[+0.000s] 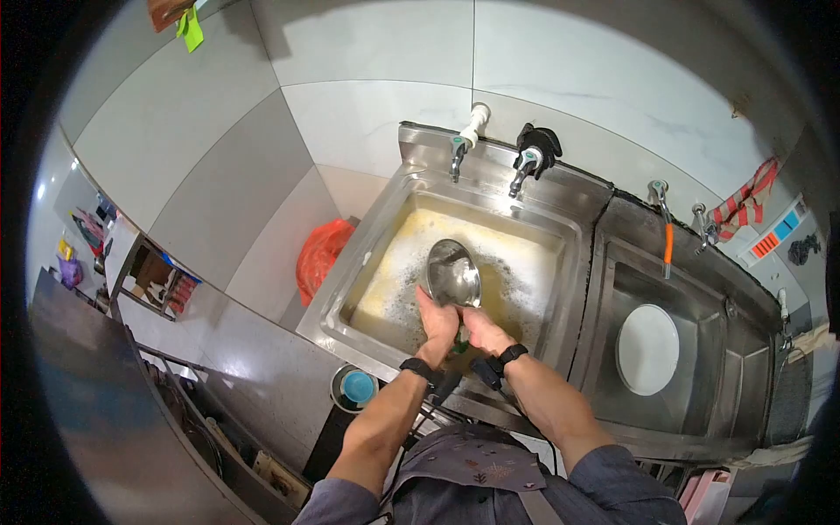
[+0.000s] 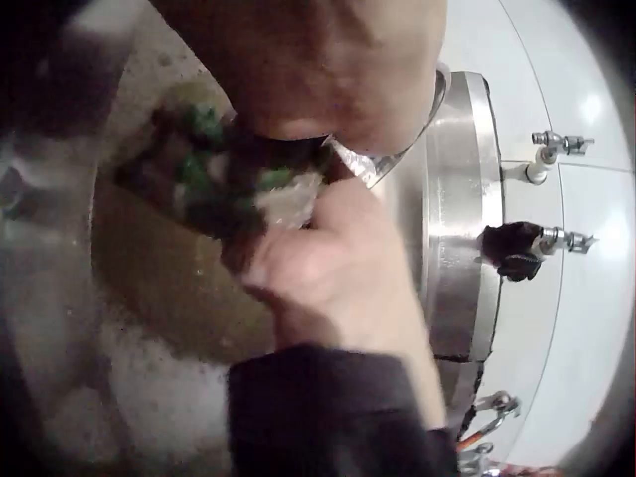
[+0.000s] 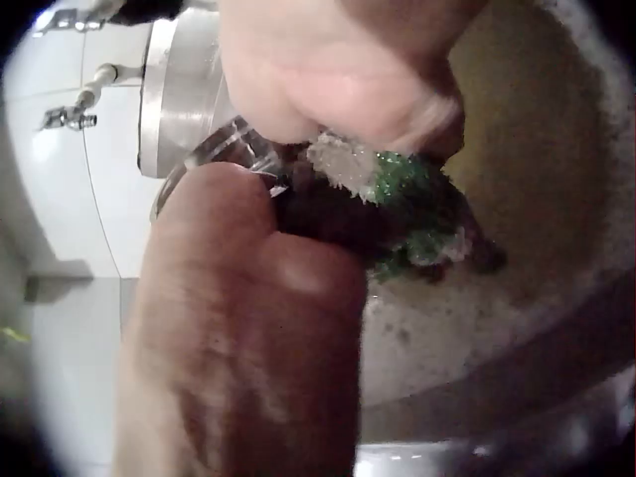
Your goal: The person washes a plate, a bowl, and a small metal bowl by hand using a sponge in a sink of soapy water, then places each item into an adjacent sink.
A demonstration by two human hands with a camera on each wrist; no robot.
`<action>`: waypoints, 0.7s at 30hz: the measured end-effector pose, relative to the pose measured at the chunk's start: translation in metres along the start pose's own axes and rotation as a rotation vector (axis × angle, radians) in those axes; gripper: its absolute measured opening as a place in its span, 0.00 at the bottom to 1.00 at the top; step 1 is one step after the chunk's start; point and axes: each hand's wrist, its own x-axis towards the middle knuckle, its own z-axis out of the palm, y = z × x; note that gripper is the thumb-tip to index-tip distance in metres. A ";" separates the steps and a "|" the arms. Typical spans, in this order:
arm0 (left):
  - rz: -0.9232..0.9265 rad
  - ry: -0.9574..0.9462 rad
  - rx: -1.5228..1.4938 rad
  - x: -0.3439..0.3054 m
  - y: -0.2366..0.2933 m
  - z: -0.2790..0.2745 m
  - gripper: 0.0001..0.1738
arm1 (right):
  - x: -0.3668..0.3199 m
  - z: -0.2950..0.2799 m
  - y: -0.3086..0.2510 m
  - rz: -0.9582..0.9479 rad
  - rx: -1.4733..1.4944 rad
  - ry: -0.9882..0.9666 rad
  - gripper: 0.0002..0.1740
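A shiny metal bowl-shaped piece (image 1: 454, 274) is tilted above the suds in the left basin. My left hand (image 1: 440, 324) grips its lower edge; that hand fills the top of the left wrist view. Close beside it, my right hand (image 1: 483, 331) curls round a wet green, whitish and dark scrubbing pad (image 3: 402, 194) and presses it near the bowl's edge. The pad (image 2: 214, 179) hangs below both hands. In the right wrist view, the left hand (image 3: 248, 318) lies across the lower part, with a sliver of metal behind it. The fingertips are partly hidden.
Foamy water fills the left basin (image 1: 570, 289). The right basin holds a white oval plate (image 1: 647, 350). Taps (image 1: 457, 157) line the back, one bearing a black glove (image 1: 541, 144). A red bag (image 1: 322, 254) and a blue cup (image 1: 358, 386) are at the left.
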 end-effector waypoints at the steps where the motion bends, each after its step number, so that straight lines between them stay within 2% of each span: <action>1: 0.003 -0.004 0.001 0.003 -0.001 -0.003 0.48 | 0.002 -0.007 0.002 -0.002 0.003 0.002 0.25; 3: -0.186 -0.325 -0.110 0.008 0.018 -0.024 0.44 | -0.003 -0.023 -0.002 -0.111 -0.359 0.151 0.29; 4: -0.124 -0.354 -0.208 0.019 0.004 -0.020 0.38 | 0.011 -0.046 0.000 -0.283 -0.539 0.142 0.34; 5: -0.122 -0.353 -0.206 0.023 0.014 -0.032 0.38 | 0.004 -0.053 -0.013 -0.284 -0.537 0.141 0.34; 7: -0.060 -0.758 0.049 0.035 0.050 -0.063 0.32 | -0.020 -0.049 -0.051 -0.255 -1.277 0.336 0.39; 8: -0.147 -0.807 -0.047 0.044 0.047 -0.063 0.30 | -0.027 -0.050 -0.049 -0.548 -1.233 0.484 0.38; 9: -0.145 -0.806 -0.049 0.047 0.044 -0.058 0.30 | -0.026 -0.048 -0.055 -0.551 -1.235 0.485 0.38; 11: -0.206 -0.584 -0.207 0.049 0.038 -0.047 0.33 | -0.020 -0.049 -0.062 -0.364 -1.188 0.528 0.35; 12: -0.203 -0.588 -0.206 0.045 0.036 -0.039 0.33 | -0.018 -0.048 -0.061 -0.283 -0.941 0.435 0.30; 13: -0.121 -0.411 -0.210 0.037 0.033 -0.030 0.36 | -0.012 -0.047 -0.054 -0.285 -0.940 0.438 0.30; 14: -0.040 -0.233 -0.215 0.029 0.029 -0.020 0.39 | 0.009 -0.054 -0.035 -0.157 -0.627 0.314 0.28; 15: -0.038 -0.232 -0.219 0.023 0.019 -0.007 0.39 | 0.020 -0.056 -0.021 -0.031 -0.316 0.188 0.27; 16: 0.218 0.049 0.001 0.017 0.005 0.010 0.42 | -0.007 -0.041 -0.023 -0.048 -0.323 0.176 0.23; 17: 0.468 0.334 0.225 0.008 0.007 0.013 0.45 | -0.005 -0.037 -0.017 -0.012 -0.123 -0.075 0.22; 18: 0.384 0.270 0.259 0.000 0.008 0.013 0.47 | -0.004 -0.036 -0.012 0.003 -0.280 0.077 0.23; 19: 0.384 0.270 0.259 0.000 0.008 0.008 0.47 | -0.004 -0.034 -0.006 0.020 -0.434 0.229 0.23; 20: 0.145 -0.017 0.051 0.001 0.020 -0.006 0.47 | -0.004 -0.036 -0.005 0.019 -0.433 0.229 0.23; 21: -0.097 -0.303 -0.157 0.003 0.032 -0.022 0.46 | -0.004 -0.042 -0.004 -0.103 -0.563 0.234 0.27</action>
